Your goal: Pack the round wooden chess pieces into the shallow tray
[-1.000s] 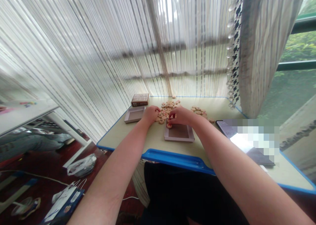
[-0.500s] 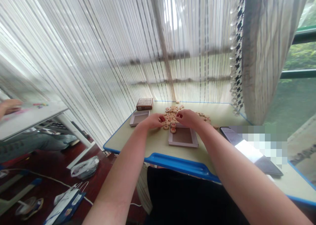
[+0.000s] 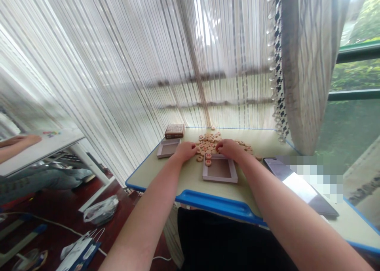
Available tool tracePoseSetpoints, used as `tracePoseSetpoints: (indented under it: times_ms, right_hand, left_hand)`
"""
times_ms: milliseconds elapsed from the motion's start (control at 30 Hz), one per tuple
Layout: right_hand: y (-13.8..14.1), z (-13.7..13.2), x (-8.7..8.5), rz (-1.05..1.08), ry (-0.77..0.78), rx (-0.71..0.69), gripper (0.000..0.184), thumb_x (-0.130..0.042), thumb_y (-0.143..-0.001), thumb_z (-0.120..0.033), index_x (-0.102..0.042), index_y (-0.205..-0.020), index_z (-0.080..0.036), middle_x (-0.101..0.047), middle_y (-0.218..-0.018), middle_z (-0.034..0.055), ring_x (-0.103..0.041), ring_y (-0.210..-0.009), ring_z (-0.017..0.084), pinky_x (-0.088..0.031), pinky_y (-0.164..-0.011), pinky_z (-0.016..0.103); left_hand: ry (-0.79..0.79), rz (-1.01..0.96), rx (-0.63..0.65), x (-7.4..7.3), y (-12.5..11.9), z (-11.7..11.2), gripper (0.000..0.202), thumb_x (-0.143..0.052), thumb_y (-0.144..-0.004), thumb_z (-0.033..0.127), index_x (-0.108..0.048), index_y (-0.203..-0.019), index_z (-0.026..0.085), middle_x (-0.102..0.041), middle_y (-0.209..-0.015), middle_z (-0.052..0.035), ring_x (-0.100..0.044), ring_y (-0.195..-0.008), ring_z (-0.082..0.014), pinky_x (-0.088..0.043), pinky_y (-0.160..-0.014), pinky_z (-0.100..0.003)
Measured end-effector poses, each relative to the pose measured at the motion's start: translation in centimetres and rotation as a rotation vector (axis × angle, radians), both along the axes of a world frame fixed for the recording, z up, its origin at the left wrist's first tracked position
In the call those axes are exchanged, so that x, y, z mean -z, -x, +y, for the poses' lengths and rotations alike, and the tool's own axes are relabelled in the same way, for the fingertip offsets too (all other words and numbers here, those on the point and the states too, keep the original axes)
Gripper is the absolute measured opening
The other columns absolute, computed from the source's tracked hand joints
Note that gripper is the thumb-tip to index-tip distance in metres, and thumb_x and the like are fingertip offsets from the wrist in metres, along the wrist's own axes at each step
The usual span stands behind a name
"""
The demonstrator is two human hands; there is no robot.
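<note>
Several round wooden game pieces (image 3: 208, 141) with red marks lie in a heap on the blue-edged desk (image 3: 208, 197). My left hand (image 3: 185, 150) rests curled at the heap's left side. My right hand (image 3: 228, 147) is curled over the heap's right side, fingertips down among the pieces; what it grips is hidden. A shallow cardboard tray (image 3: 220, 170) lies just in front of both hands, with two pieces (image 3: 208, 159) in its far left corner.
A second shallow tray (image 3: 168, 147) and a brown box (image 3: 174, 131) sit at the desk's far left. A phone (image 3: 299, 186) lies on the right. String curtains hang behind. Another person's arm (image 3: 16, 142) rests on a white table at left. Bags lie on the floor.
The camera view has shifted slightly. My right hand moved from the tray's corner back onto the heap, and pieces now lie inside the tray's far left corner. My left hand stayed beside the heap.
</note>
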State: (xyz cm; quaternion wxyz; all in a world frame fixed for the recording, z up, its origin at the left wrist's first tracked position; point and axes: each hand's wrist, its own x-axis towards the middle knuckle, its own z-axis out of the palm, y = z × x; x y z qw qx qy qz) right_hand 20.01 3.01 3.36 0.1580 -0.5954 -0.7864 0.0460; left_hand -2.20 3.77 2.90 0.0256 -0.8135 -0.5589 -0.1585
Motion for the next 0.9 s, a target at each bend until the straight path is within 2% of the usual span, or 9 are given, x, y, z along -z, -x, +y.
tracePoseSetpoints:
  times_ms: [67, 133, 233, 300, 367, 467, 600, 733, 900]
  right_hand:
    - [0.1, 0.1, 0.2, 0.018, -0.046, -0.023, 0.028, -0.049, -0.072, -0.023, -0.070, -0.091, -0.026, -0.067, -0.096, 0.0026, -0.059, -0.088, 0.017, -0.042, -0.078, 0.025]
    - [0.2, 0.2, 0.4, 0.028, -0.065, -0.058, 0.028, -0.050, -0.072, -0.024, -0.070, -0.091, -0.026, -0.067, -0.097, 0.0023, -0.059, -0.089, 0.017, -0.042, -0.080, 0.025]
    - [0.2, 0.2, 0.6, 0.026, -0.042, -0.086, 0.027, -0.049, -0.073, -0.023, -0.071, -0.088, -0.027, -0.068, -0.092, 0.0017, -0.060, -0.085, 0.016, -0.043, -0.078, 0.024]
    - [0.1, 0.1, 0.5, 0.024, -0.042, -0.089, 0.027, -0.049, -0.073, -0.023, -0.071, -0.088, -0.027, -0.068, -0.092, 0.0020, -0.060, -0.086, 0.017, -0.043, -0.078, 0.025]
    - [0.0, 0.0, 0.4, 0.024, -0.056, -0.101, 0.027, -0.050, -0.073, -0.023, -0.071, -0.090, -0.026, -0.067, -0.096, 0.0027, -0.059, -0.089, 0.017, -0.042, -0.080, 0.025]
    - [-0.1, -0.3, -0.1, 0.062, -0.044, -0.139, 0.026, -0.053, -0.072, -0.024, -0.071, -0.091, -0.025, -0.066, -0.099, 0.0030, -0.059, -0.089, 0.017, -0.041, -0.081, 0.024]
    - [-0.1, -0.4, -0.5, 0.093, 0.084, -0.128, 0.024, -0.055, -0.072, -0.031, -0.071, -0.089, -0.024, -0.069, -0.087, 0.0016, -0.061, -0.079, 0.016, -0.043, -0.071, 0.023]
    - [-0.3, -0.2, -0.5, 0.083, 0.109, -0.059, 0.024, -0.059, -0.069, -0.037, -0.072, -0.085, -0.024, -0.070, -0.079, 0.0014, -0.061, -0.073, 0.016, -0.043, -0.064, 0.024]
    - [-0.2, -0.1, -0.4, 0.117, 0.112, -0.023, 0.027, -0.061, -0.066, -0.037, -0.071, -0.087, -0.023, -0.069, -0.082, 0.0017, -0.061, -0.072, 0.016, -0.042, -0.063, 0.024]
  left_hand:
    - [-0.069, 0.000, -0.062, 0.2, -0.3, -0.1, 0.037, -0.042, -0.080, 0.043, -0.068, -0.079, 0.017, -0.066, -0.083, -0.0085, -0.058, -0.080, -0.0190, -0.043, -0.073, -0.030]
    - [-0.135, -0.050, -0.053, 0.3, -0.6, -0.1, 0.031, -0.045, -0.078, 0.040, -0.068, -0.084, 0.018, -0.065, -0.088, -0.0080, -0.056, -0.086, -0.0193, -0.042, -0.078, -0.031]
    - [-0.137, -0.132, 0.099, 0.4, -1.1, -0.2, 0.024, -0.054, -0.072, 0.032, -0.069, -0.090, 0.025, -0.063, -0.095, -0.0040, -0.054, -0.093, -0.0181, -0.040, -0.086, -0.031]
    - [-0.091, -0.153, 0.199, 0.5, -1.2, -0.2, 0.022, -0.057, -0.069, 0.027, -0.070, -0.085, 0.028, -0.063, -0.099, -0.0013, -0.053, -0.098, -0.0179, -0.038, -0.092, -0.031]
    - [-0.047, -0.164, 0.242, 0.6, -1.3, -0.2, 0.020, -0.056, -0.069, 0.025, -0.071, -0.082, 0.029, -0.062, -0.104, 0.0002, -0.051, -0.102, -0.0179, -0.034, -0.096, -0.031]
    - [-0.011, -0.192, 0.227, 0.7, -1.1, -0.1, 0.021, -0.057, -0.069, 0.029, -0.072, -0.084, 0.028, -0.062, -0.107, -0.0002, -0.051, -0.105, -0.0183, -0.033, -0.098, -0.031]
    - [0.006, -0.196, 0.220, 0.8, -0.8, 0.2, 0.026, -0.061, -0.066, 0.042, -0.072, -0.085, 0.027, -0.063, -0.108, -0.0023, -0.051, -0.105, -0.0198, -0.034, -0.097, -0.031]
    - [0.005, -0.194, 0.172, 0.9, -0.5, 0.8, 0.025, -0.060, -0.068, 0.041, -0.072, -0.083, 0.024, -0.064, -0.104, -0.0029, -0.055, -0.099, -0.0182, -0.037, -0.093, -0.030]
    - [-0.035, -0.168, 0.142, 1.2, -0.6, 1.1, 0.024, -0.058, -0.070, 0.040, -0.071, -0.079, 0.021, -0.065, -0.100, -0.0043, -0.056, -0.097, -0.0186, -0.036, -0.092, -0.032]
